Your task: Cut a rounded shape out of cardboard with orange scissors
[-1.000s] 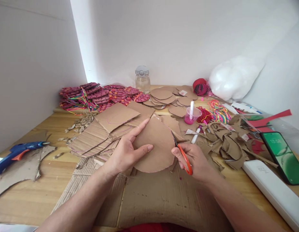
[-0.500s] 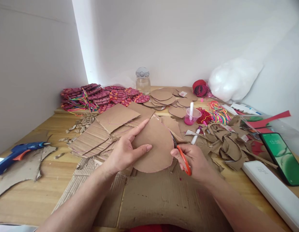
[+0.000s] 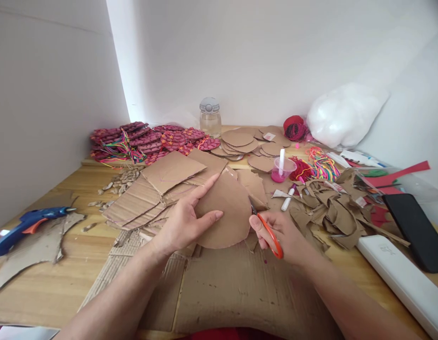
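Observation:
A rounded piece of cardboard (image 3: 226, 219) is in my left hand (image 3: 190, 215), the thumb lying across its face and the index finger along its upper left edge; the other fingers are mostly hidden. My right hand (image 3: 275, 231) is closed around orange-handled scissors (image 3: 270, 233). Their dark blades meet the right edge of the cardboard, partly out of sight. Just behind the blades, a torn-edged cardboard offcut (image 3: 252, 184) sticks out. To the left lie stacked flat cardboard sheets (image 3: 172, 170).
A blue glue gun (image 3: 31, 219) lies left. Cut cardboard circles (image 3: 238, 138), a jar (image 3: 210, 120) and pink woven pieces (image 3: 144, 144) stand behind. To the right are a paint cup (image 3: 279, 174), cardboard scraps (image 3: 332, 212), a phone (image 3: 413, 231) and a white oblong case (image 3: 396, 278).
The scissors and my right hand have shifted slightly along the cardboard's right edge, and the strip beside the blades sits differently. The phone screen has gone dark.

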